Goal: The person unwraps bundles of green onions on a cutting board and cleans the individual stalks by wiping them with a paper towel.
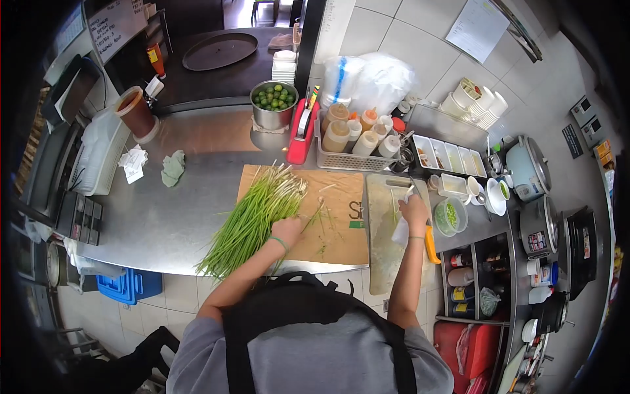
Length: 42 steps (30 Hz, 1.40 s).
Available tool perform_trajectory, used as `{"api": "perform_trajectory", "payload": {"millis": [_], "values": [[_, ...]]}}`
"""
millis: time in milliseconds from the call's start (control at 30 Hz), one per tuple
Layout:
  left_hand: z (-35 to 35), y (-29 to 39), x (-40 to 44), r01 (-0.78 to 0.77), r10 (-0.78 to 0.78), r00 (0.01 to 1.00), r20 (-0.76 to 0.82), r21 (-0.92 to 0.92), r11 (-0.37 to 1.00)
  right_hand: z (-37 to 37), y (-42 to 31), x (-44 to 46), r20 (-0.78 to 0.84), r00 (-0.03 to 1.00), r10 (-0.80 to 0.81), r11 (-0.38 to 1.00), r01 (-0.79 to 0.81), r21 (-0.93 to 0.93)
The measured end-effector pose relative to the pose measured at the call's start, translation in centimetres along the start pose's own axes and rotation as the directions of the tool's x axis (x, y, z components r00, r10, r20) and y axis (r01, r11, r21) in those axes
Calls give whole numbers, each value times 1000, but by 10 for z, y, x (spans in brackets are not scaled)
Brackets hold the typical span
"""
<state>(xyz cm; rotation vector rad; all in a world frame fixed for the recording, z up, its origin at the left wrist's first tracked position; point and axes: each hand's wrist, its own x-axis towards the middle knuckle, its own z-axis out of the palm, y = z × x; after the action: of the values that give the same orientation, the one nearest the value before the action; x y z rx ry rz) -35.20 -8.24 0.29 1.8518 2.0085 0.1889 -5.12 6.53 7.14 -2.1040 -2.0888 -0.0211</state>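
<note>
A large bunch of spring onions (252, 217) lies on brown paper (348, 248), roots toward the back. My left hand (287, 231) is closed at the bunch's right side, on some of the stalks; its fingertips are partly hidden. My right hand (413, 209) is closed over the cutting board (387, 276), gripping a white piece of cloth or paper (399, 234) that hangs below it. A thin green-and-white stalk (395, 205) rests on the board beside that hand. By my right forearm lies a knife with an orange handle (431, 244); its blade is hidden.
Behind the paper stand a pot of green limes (274, 108), a red tape dispenser (300, 134) and a basket of sauce bottles (351, 159). A tub of chopped greens (449, 217) sits right of the board. A crumpled green cloth (173, 169) lies left.
</note>
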Motion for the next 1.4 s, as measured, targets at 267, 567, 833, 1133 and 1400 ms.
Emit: {"api": "perform_trajectory", "payload": {"millis": [267,567,833,1133,1400], "values": [[8,-5,-11,11,-10,995,-101,6,1000,40,-34,-21,-52,963,-263,955,267,131],[-20,-6,-21,-75,56,984,-166,-110,991,32,-114,-60,32,520,-854,513,829,222],[-33,-12,-25,-95,67,994,-91,-347,933,38,-120,-64,157,699,-698,560,395,728],[-64,-21,-8,23,94,993,73,-893,449,45,-127,-54,193,871,-452,851,356,387],[-84,-11,13,-13,46,999,2,-952,305,5,-155,-80,443,770,-459,370,-287,883]]}}
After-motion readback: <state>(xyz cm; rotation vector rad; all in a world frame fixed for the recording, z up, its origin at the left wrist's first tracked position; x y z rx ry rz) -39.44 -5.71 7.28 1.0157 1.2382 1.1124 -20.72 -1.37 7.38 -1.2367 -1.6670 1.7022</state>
